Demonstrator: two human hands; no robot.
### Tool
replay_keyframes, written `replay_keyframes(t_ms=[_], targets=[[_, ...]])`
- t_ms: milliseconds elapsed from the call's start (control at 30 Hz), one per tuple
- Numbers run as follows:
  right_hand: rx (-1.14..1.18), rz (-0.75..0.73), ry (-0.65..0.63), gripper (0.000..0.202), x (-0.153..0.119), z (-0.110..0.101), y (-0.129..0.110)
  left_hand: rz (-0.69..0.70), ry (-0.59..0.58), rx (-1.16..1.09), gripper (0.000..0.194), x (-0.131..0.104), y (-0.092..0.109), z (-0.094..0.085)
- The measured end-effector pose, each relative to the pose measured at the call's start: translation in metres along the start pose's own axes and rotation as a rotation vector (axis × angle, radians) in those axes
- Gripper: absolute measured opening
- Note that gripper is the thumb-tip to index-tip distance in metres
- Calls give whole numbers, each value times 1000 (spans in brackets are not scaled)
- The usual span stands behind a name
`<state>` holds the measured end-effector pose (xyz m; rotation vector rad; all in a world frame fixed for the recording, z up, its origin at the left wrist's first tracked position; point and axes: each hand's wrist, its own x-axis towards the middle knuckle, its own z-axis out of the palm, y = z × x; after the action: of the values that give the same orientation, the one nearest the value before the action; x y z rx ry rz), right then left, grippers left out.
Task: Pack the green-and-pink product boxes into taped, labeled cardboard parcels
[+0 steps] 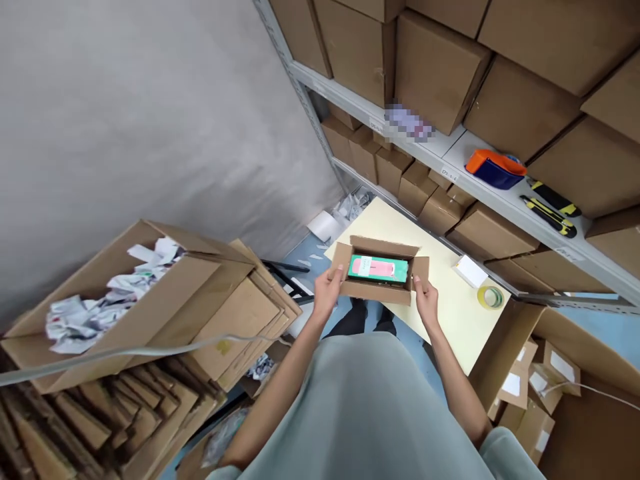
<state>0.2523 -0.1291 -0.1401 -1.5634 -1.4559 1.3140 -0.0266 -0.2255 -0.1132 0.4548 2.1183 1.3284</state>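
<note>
An open cardboard box [379, 292] with its flaps spread is held at the near edge of the pale yellow table [445, 320]. Inside it lies a green and pink package [383, 268] with a white label on top. My left hand [328, 291] grips the box's left flap, thumb on top. On the other side, my right hand [425, 300] pinches the right flap. The fingers under the cardboard are partly hidden.
Right of the box are a white box [470, 271] and a tape roll [490, 297]. A shelf [450, 150] bears cartons, a tape dispenser [495, 169] and utility knives [549, 215]. A carton of crumpled paper [200, 283] stands left; a large carton [585, 333] of small boxes stands right.
</note>
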Motion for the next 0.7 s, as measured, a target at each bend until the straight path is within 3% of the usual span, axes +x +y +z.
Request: replay_keyframes(t_ms=[133,300,500,700], targets=[[10,-61,-152,75,0,31,-41,-37,186,-55,58,-21,8,-56],[-50,-171,-336,70,-13,85,-82,-112,416,-146,62,-48,-8,-125],[-108,-272,-502,74,-54,171,-113,-174,645,-274,58,-86,-49,-206],[-196,-382,-696,77,-122,279,-117,-218,792,-364,45,-121,-114,-305]])
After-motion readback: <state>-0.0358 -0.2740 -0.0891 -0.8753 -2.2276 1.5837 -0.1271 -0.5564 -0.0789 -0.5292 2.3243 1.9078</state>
